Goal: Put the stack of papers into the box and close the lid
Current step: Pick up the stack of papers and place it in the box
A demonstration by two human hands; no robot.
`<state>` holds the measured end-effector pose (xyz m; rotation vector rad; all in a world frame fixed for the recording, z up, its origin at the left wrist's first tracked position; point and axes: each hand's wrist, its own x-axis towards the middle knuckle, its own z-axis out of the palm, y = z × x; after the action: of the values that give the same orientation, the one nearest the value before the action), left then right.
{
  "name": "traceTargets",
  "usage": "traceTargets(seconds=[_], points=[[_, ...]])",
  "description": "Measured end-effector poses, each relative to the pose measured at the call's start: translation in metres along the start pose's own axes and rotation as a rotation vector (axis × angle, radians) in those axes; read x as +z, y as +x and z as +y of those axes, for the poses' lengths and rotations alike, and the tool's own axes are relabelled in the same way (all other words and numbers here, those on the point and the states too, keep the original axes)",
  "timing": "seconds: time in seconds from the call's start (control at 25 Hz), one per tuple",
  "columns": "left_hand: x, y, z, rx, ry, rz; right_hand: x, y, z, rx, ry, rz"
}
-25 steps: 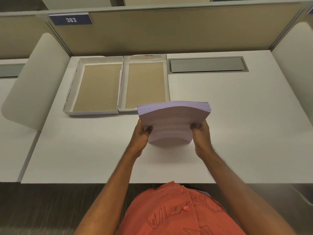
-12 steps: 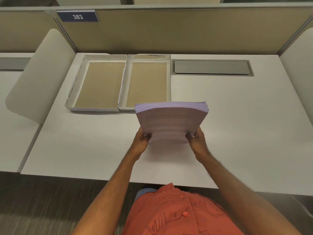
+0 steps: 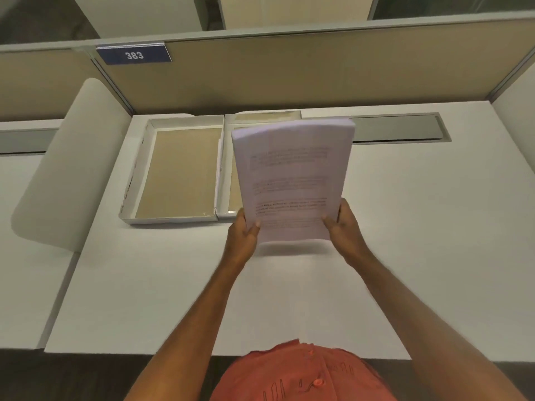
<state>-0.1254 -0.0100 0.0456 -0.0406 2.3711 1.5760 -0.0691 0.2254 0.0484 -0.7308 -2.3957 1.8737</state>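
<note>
paper stack (image 3: 292, 180) hangs tilted above the open box (image 3: 228, 209), pinched at its near corners by left hand (image 3: 243, 235) and right hand (image 3: 343, 227). held only there, loose sheets could slide or catch on the rim.

Both hands grip the stack of papers (image 3: 292, 180) above the table (image 3: 434, 227): left hand (image 3: 241, 237) and right hand (image 3: 344, 227) at its near corners. The stack partly covers the right tray of the open box (image 3: 176, 169) at the table's far side.
</note>
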Motion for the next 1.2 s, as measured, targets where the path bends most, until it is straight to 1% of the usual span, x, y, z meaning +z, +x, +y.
traceTargets(seconds=[0.12,0.24,0.36,0.52,0.72,0.8,0.88,0.96,1.0,1.08,1.2], points=[[-0.027,0.057,0.023,0.018,-0.014,0.053,0.027,0.047,-0.04,-0.005,0.032,0.058],[-0.039,0.108,0.033,-0.041,0.035,0.076,0.055,0.092,-0.059,0.051,0.01,0.079],[-0.039,0.148,0.024,-0.151,0.112,0.037,0.08,0.129,-0.052,0.157,-0.07,0.066],[-0.031,0.172,0.0,-0.298,0.19,-0.003,0.102,0.155,-0.028,0.264,-0.134,0.059],[-0.019,0.187,-0.013,-0.406,0.274,-0.009,0.113,0.169,-0.001,0.322,-0.242,0.063],[-0.016,0.191,-0.019,-0.405,0.321,0.011,0.114,0.172,0.003,0.291,-0.307,0.064],[-0.013,0.189,-0.023,-0.368,0.352,0.061,0.116,0.17,0.007,0.203,-0.365,0.071],[-0.007,0.183,-0.026,-0.277,0.412,0.128,0.12,0.163,0.009,0.088,-0.438,0.106],[-0.004,0.179,-0.027,-0.229,0.491,0.136,0.122,0.159,0.011,0.032,-0.481,0.129],[0.0,0.173,-0.026,-0.18,0.677,0.102,0.125,0.155,0.016,-0.06,-0.585,0.14],[0.002,0.17,-0.026,-0.171,0.814,0.062,0.129,0.151,0.017,-0.03,-0.692,0.114]])
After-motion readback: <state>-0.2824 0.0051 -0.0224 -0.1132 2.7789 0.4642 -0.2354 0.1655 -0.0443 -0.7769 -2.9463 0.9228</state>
